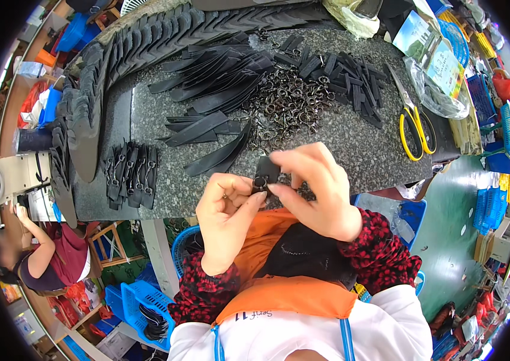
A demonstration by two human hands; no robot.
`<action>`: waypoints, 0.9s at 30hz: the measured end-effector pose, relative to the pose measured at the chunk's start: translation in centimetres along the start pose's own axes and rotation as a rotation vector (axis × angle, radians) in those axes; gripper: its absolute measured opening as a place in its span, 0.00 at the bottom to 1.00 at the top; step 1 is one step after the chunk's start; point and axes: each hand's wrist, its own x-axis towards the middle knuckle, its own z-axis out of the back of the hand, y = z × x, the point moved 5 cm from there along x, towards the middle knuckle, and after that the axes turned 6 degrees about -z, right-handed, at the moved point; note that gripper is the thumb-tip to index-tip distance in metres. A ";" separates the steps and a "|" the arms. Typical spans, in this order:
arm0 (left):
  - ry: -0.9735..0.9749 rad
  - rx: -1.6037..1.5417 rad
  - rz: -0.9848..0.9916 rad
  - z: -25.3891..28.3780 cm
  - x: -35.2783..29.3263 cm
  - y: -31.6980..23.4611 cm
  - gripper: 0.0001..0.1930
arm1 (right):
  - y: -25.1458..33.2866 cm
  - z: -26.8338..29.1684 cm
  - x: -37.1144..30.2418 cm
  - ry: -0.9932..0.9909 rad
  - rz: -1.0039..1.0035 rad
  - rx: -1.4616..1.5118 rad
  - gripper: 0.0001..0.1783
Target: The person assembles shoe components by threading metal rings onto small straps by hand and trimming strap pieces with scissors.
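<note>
Close to the table's front edge, my left hand (226, 207) and my right hand (318, 192) meet over a short black strap piece (268, 169). My left thumb and fingers pinch its lower end, where a dark metal ring (260, 183) shows. Fingers of my right hand grip the strap's right side. Just beyond lies a heap of metal clasps and rings (294, 105). Long black strips (219, 75) are piled left of the heap, and short black pieces (357, 84) lie to its right. Strips with clasps attached (131, 174) rest in a row at the left.
Yellow-handled scissors (414, 123) lie at the table's right, beside a clear plastic bag (438, 90). Overlapping dark curved pieces (146, 42) line the far and left edges of the speckled stone table (173, 201). A blue basket (146, 310) stands below left. Another person (56, 259) sits at the left.
</note>
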 end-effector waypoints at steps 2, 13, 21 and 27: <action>0.036 0.170 -0.085 0.2 -0.1 -0.2 0.11 | 0.2 0.3 0.2 0.019 0.067 -0.047 0.19; 0.091 0.554 -0.256 -1.6 0.4 -0.7 0.09 | -2.3 -0.1 -0.7 0.258 -0.336 0.289 0.10; 0.071 0.456 -0.141 -0.7 0.1 0.6 0.06 | -2.7 -0.6 -0.9 0.371 -0.365 0.419 0.08; 0.242 0.579 -0.183 -2.2 1.3 -0.4 0.05 | -1.8 0.3 -0.9 0.162 -0.100 0.203 0.05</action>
